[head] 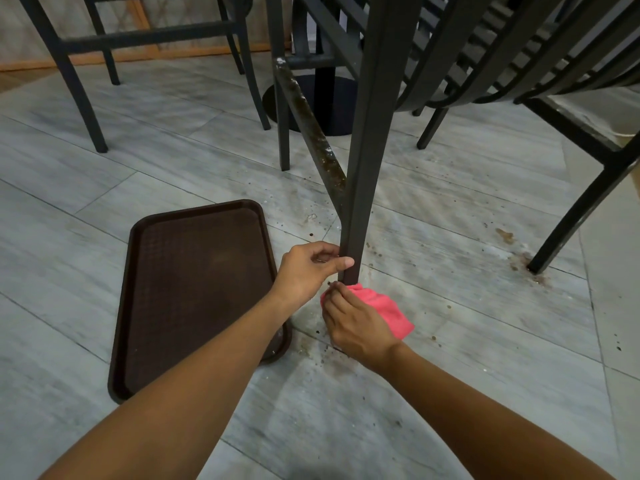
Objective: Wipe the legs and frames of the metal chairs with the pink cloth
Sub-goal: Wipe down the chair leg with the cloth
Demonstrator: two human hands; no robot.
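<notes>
Down near the floor, the left hand grips the lower end of a dark metal chair leg, thumb laid across the near face and fingers curled round the far side, so its grip is closed on the leg. The leg's long axis runs nearly upright, leaning slightly so that its top is further right than its foot, and the foot points down at the tile just beside the hands. A second, grimy bar slants down from the upper left and joins this leg above the left hand. The right hand sits right below, its fingers bunched on the pink cloth, pressing it against the base of the leg where it meets the floor; the cloth trails away to the right and toward the person, lying on the tile. A brown tray lies flat on the floor to the left, its long side running away from the person, partly crossed by the left forearm. Brown specks and stains dot the tiles around the leg. Other dark chair legs stand further back.
</notes>
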